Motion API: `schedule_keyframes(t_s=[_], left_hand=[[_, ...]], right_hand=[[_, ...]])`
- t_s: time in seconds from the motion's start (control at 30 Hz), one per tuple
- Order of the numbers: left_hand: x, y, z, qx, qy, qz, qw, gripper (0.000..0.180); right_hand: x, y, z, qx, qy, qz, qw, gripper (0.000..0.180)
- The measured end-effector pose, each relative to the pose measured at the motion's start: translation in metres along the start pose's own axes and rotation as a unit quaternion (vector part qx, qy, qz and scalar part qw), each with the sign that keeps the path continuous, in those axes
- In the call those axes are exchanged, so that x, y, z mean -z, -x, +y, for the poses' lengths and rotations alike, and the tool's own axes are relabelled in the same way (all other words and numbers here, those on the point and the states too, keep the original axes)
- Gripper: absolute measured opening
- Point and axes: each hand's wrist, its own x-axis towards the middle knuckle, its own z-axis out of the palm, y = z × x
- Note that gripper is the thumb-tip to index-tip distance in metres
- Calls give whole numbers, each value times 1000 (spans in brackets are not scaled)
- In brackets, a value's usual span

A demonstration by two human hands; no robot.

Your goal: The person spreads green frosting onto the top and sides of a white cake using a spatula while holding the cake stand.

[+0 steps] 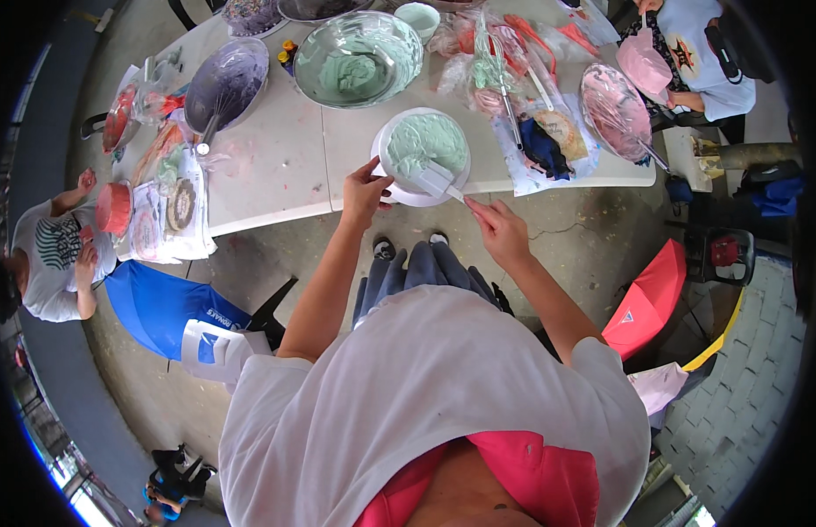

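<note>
Green frosting covers the top of a cake point(425, 139) on a round white turntable point(416, 198) at the table's front edge. My left hand point(364, 195) grips the turntable's left rim, fingers bent around it. Closed on the handle of a white spatula point(436, 180), my right hand point(500, 230) sits at the lower right of the cake. The spatula's flat blade lies tilted against the frosting near the cake's front edge. Behind the cake stands a large steel bowl point(308, 70) of green frosting with a tool inside.
Purple frosting and a whisk fill a bowl point(260, 81) at left; a pink-frosting bowl point(586, 104) stands right. Piping bags point(491, 66) and a dark blue cloth point(543, 147) lie right of the cake. People work at both ends. Umbrellas, blue point(162, 303) and red point(649, 299), rest on the floor.
</note>
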Motion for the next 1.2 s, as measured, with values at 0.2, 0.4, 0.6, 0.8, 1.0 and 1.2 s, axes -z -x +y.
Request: schedule_keyframes(t_s=[0.2,0.4,0.6,0.8,1.0,1.2], left_hand=[[-2,-1,0,2,-2,-1,1000,53],[-1,-2,0,5,-6,2,1000,55],[-1,-2,-1,3,-10,6,1000,54],[-1,-3,-2,2,-20,6,1000,54],[0,-4,-3,0,-19,12,1000,53],[-3,-1,1,0,-16,9,1000,53]], right_hand=[[-14,-15,1,20,31,4,999,37],[-21,-27,-6,31,21,-2,999,33],[-22,-48,1,75,49,27,996,34],[-16,-61,12,38,92,3,995,34],[-7,-50,19,-30,26,3,999,30],[-4,-29,20,-36,1,-25,999,29]])
